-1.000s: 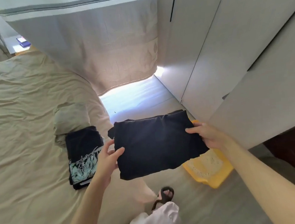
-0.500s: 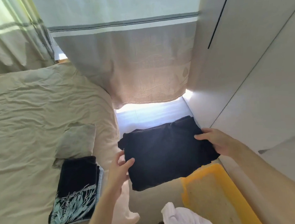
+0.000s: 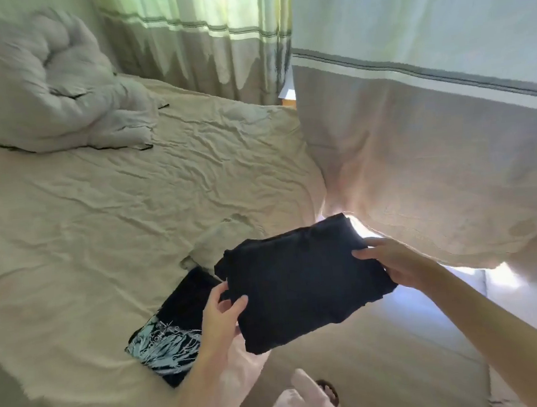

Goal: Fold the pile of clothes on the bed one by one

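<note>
From my remote view the wrinkled beige bed [image 3: 106,217] fills most of the frame, with a puffy grey duvet [image 3: 39,90] bunched at its far end and a folded black printed shirt [image 3: 174,328] lying flat near the edge, partly hidden by my left arm. I hold the folded dark garment [image 3: 303,281], a soft matte rectangle, in the air just beside the bed's edge. My left hand [image 3: 220,314] pinches its left side and my right hand [image 3: 392,260] grips its right side; the fingers underneath are hidden.

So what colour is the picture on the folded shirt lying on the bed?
Pale blue-white line drawing on the folded black shirt, seen in the head view.
</note>
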`<state>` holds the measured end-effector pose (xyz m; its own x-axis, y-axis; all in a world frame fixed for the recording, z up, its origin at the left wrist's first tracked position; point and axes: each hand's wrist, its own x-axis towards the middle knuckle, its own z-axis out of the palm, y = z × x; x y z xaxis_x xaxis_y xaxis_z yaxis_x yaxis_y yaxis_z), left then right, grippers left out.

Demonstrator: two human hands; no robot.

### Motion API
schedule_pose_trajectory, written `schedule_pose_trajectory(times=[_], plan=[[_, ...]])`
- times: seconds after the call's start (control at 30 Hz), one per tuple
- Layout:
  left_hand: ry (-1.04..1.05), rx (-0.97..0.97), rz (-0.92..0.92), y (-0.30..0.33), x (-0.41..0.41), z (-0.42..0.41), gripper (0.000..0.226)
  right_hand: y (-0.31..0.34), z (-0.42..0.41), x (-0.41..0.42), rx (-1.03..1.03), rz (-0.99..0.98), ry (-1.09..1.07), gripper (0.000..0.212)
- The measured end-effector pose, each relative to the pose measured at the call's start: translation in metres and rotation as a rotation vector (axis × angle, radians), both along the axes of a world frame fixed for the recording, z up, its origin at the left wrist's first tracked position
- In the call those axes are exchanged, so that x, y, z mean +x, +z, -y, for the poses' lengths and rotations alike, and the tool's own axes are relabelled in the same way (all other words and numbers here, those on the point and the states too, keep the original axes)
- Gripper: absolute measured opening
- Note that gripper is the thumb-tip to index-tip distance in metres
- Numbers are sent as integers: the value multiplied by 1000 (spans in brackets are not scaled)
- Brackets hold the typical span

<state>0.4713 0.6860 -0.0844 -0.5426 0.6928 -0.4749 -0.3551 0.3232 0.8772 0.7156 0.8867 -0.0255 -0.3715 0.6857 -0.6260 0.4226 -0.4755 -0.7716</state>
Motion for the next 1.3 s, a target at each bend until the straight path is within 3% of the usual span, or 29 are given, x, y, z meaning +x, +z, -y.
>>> schedule_pose_trajectory(times=[0.23,0.43,0.63,0.87,0.93,1.03,1.1,1.17,1.23,1.3], plan=[[472,-71,28,-15,-42,64,36,-12,-14,-141,-36,-30,404,23],[653,-212,-65,-45,-85,115,32,-52,24,-253,-50,48,621,26],[637,-303,-21,-86,-128,128,34,-109,36,-321,-52,144,597,19],[563,-497,150,-123,-142,132,42,-170,38,-340,-66,293,532,8],[543,-558,57,-123,-141,127,45,-179,36,-341,-75,299,510,5],[537,-623,-315,-116,-134,111,59,-180,34,-343,-94,304,505,8],[373,-704,-636,-111,-129,96,67,-176,33,-342,-93,317,506,5],[1,-800,-839,-113,-125,78,71,-174,28,-341,-96,315,530,7],[-328,-906,-838,-120,-123,62,76,-170,26,-343,-67,322,576,15],[-480,-970,-766,-128,-127,52,83,-151,23,-352,60,326,610,31]])
